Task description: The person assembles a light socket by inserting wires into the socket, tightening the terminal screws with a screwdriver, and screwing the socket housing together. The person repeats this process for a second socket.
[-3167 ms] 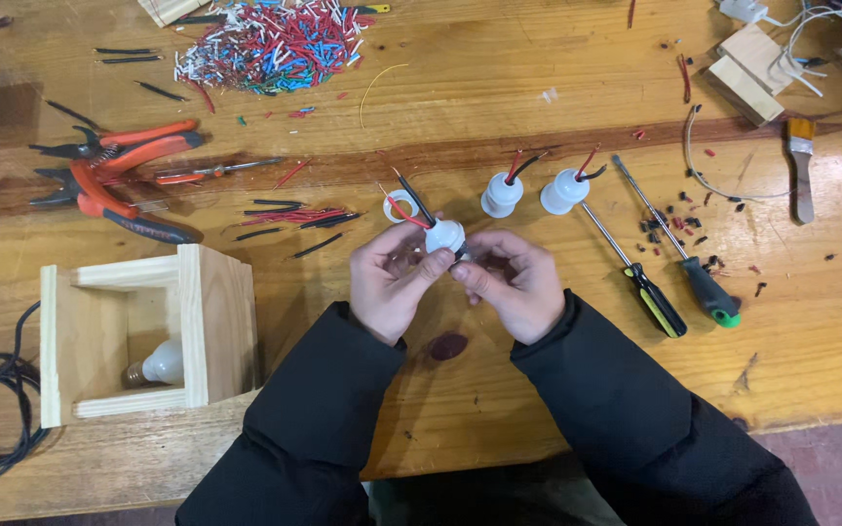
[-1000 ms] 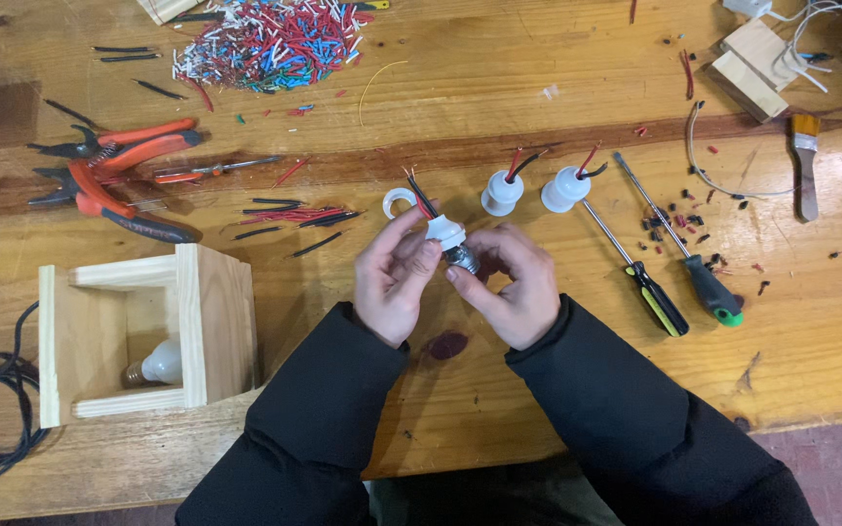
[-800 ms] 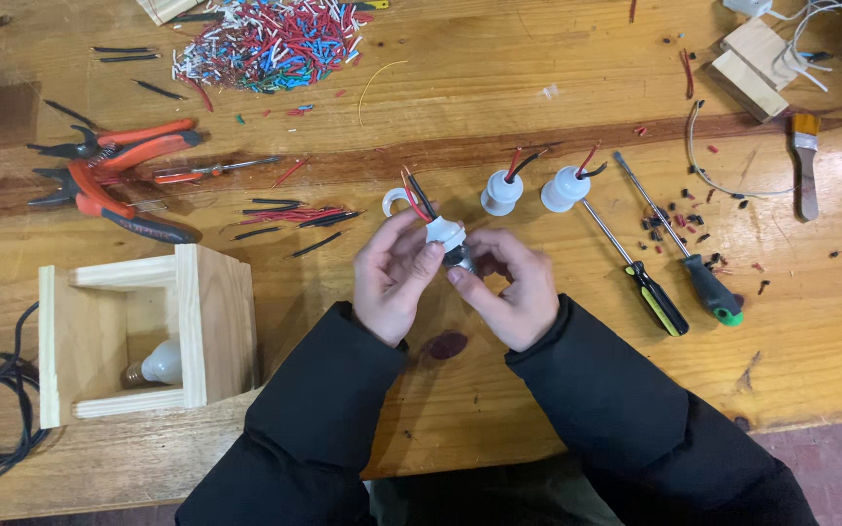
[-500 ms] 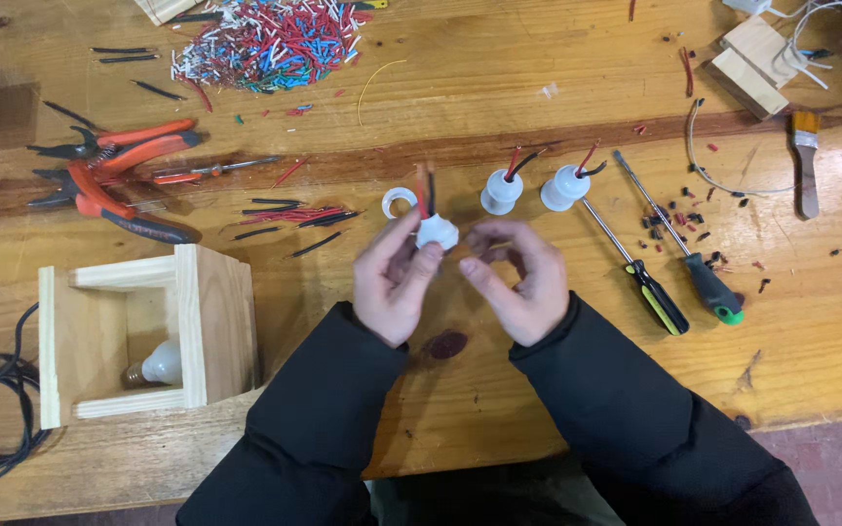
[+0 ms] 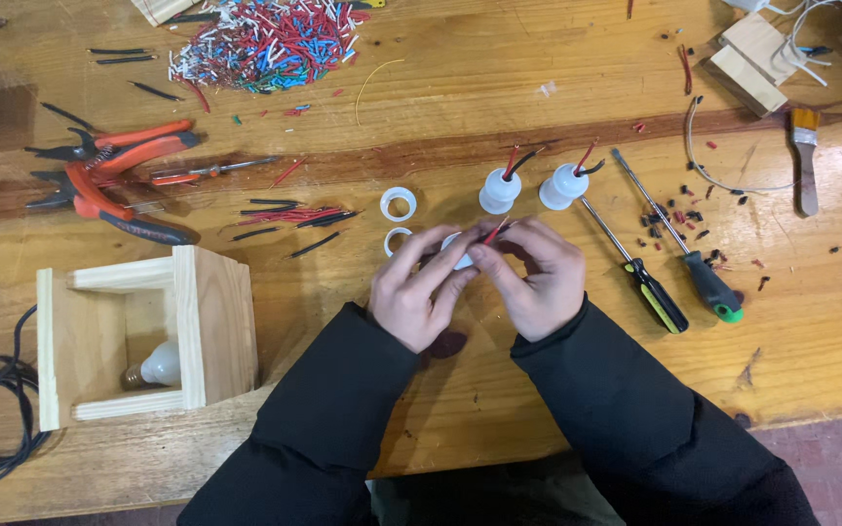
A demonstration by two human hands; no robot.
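Wooden workbench (image 5: 538, 88); both hands closed around white lamp socket (image 5: 460, 255).

A small white lamp socket (image 5: 457, 255) sat low over the wooden workbench (image 5: 538, 88), mostly hidden, only a patch of its rounded white body showing; a thin red wire (image 5: 492, 232) stuck out of it, slanting up and to the right; the left hand (image 5: 419, 292) cupped the socket from the left, fingers wrapped over it; the right hand (image 5: 536, 278) pressed in from the right, its thumb and forefinger pinched at the base of the red wire; both hands touched each other around the piece.
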